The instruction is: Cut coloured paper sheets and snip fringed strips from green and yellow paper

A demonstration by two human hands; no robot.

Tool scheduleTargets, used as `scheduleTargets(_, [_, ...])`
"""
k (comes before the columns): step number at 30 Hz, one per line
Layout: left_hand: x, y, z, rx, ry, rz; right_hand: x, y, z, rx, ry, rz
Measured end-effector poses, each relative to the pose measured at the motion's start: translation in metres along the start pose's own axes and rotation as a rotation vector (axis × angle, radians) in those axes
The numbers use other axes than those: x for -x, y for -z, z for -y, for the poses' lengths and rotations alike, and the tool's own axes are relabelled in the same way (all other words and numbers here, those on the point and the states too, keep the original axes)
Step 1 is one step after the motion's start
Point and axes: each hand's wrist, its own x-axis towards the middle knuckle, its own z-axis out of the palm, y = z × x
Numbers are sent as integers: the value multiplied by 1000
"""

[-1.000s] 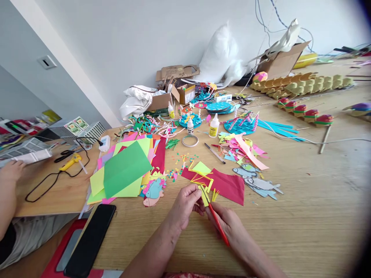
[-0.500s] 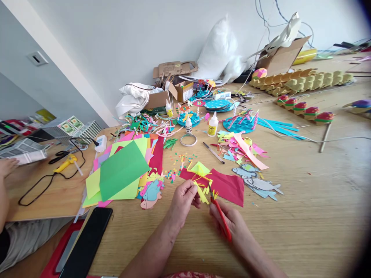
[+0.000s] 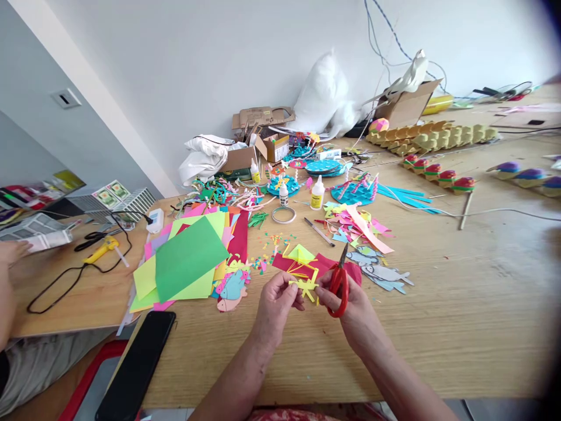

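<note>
Between my two hands is a small yellow paper cutout point(image 3: 307, 286) with narrow strips sticking out of it. My left hand point(image 3: 277, 301) pinches its left end between thumb and fingers. Red-handled scissors point(image 3: 339, 286) sit in my right hand point(image 3: 350, 307), blades pointing up and away from the cutout. The right thumb and fingertip also reach the cutout's right end. Just beyond lies a dark red paper sheet point(image 3: 283, 263) with a light yellow folded piece point(image 3: 301, 253) and thin yellow strips on it. My right hand partly covers the sheet.
Stacked colored paper point(image 3: 190, 257) and paper fish point(image 3: 232, 292) lie left; grey fish point(image 3: 385, 273) and paper scraps point(image 3: 355, 222) lie right. Beyond stand glue bottles point(image 3: 317, 194), a tape roll point(image 3: 284, 214) and a pen point(image 3: 319, 231). A phone point(image 3: 138, 362) sits near-left. Another person's hand point(image 3: 13, 251) shows far left.
The scissors have swung from the yellow paper to blades pointing up. My right fingers have moved in to the cutout's right end, and its strips now show spread apart. The view has shifted slightly.
</note>
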Motion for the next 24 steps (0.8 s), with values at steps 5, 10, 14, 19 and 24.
scheduleTargets(5, [5,18,-15,21,25,51,-10,2,22,152,47,166])
scheduleTargets(10, [2,27,-22,-179,-54,145,-13,-7,40,303,85,223])
scheduleTargets(14, [-1,28,-18,-240,-85,100,-12,-15,45,272,56,212])
scheduleTargets(19, [0,31,-25,-410,-145,138,-17,-16,52,299,77,260])
scheduleTargets(24, [3,38,-37,-465,-176,197,-25,-17,60,482,174,387])
